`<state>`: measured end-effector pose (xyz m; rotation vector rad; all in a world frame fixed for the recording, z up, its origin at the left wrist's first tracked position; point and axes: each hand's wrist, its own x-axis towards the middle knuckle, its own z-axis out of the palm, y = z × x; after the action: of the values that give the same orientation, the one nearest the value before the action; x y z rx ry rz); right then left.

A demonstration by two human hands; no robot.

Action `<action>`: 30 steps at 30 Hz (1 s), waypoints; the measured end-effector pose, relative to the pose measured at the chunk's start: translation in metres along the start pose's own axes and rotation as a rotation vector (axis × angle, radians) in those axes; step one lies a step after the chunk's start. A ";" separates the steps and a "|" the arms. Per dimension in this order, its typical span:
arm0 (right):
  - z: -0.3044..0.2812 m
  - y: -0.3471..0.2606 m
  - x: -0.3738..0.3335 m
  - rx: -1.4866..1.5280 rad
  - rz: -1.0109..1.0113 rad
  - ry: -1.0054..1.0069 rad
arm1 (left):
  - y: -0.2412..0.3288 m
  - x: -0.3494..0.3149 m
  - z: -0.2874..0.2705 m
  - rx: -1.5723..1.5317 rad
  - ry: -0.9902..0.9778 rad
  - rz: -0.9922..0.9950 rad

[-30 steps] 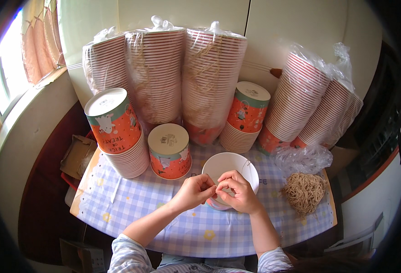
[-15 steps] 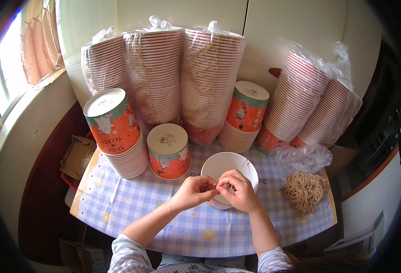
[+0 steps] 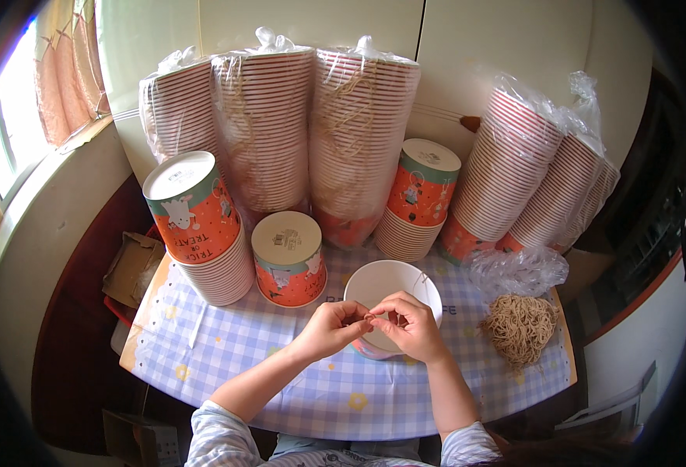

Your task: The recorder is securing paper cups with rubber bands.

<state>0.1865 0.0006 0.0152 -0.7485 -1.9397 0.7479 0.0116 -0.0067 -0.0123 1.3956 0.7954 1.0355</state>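
An open white paper bucket point(image 3: 365, 279) stands upright on the table in front of me, a bit of beige string point(image 3: 424, 278) at its far right rim. Above the bucket's near side, my left hand point(image 3: 331, 328) and my right hand point(image 3: 414, 327) meet fingertip to fingertip. Both are closed in a pinch on a short piece of tan string point(image 3: 370, 317); the fingers partly hide it. To the right lies a tangled heap of the same beige string point(image 3: 520, 331). Left of my hands, an orange and green printed bucket point(image 3: 288, 268) stands upside down.
Tall stacks of nested buckets in clear plastic point(image 3: 362, 140) line the back, with more wrapped stacks point(image 3: 506, 163) at the right. Shorter upturned stacks stand at left point(image 3: 203, 226) and centre right point(image 3: 417, 198). Crumpled plastic point(image 3: 518, 271) lies behind the string. A blue checked cloth point(image 3: 281, 397) covers the table.
The fingers have shifted slightly against each other, the right hand's fingertips turning a little. Both hands stay over the bucket's near side; nothing else has moved.
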 end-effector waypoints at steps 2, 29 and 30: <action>-0.001 -0.001 0.000 0.011 0.022 -0.016 | 0.001 0.000 -0.001 0.006 -0.014 -0.018; -0.003 -0.005 -0.002 0.045 0.114 -0.035 | 0.011 -0.002 0.001 -0.010 -0.013 -0.025; -0.004 -0.005 -0.002 0.045 0.114 -0.035 | 0.011 -0.002 0.000 -0.009 -0.013 -0.025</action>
<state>0.1897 -0.0034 0.0189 -0.8289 -1.9174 0.8755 0.0095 -0.0100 -0.0020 1.3800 0.7955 1.0087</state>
